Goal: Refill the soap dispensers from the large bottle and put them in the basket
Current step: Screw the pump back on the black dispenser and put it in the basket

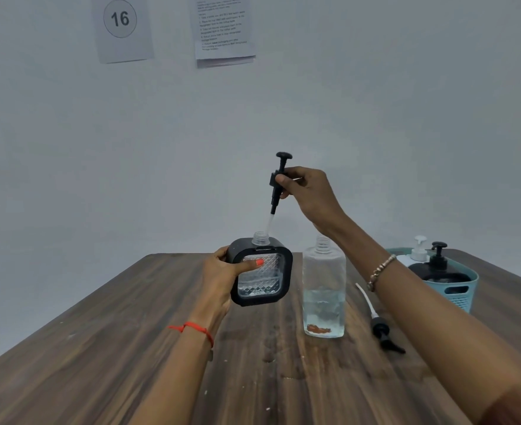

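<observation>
Just left of the large clear plastic bottle (323,289), the left hand (219,277) grips a square black-framed soap dispenser with a clear quilted window (260,276), thumb across the window, lifted off the dark wooden table (100,348) and tilted. Above it, the right hand (306,191) pinches a black pump head with a clear dip tube (279,179). The tube's tip sits at the dispenser's open threaded neck.

The large bottle stands upright on the table with its neck uncapped, about a third full of clear liquid; no label shows on it. To its right lies a second black pump with a white tube (378,326). Further right stands a teal slotted plastic basket (464,289), holding a white pump dispenser (418,250) and a black pump dispenser (437,265).

On the wall behind the bottle hangs a paper sheet printed "16" inside a circle (120,18), and beside it a sheet of printed text (224,26) too small to read.
</observation>
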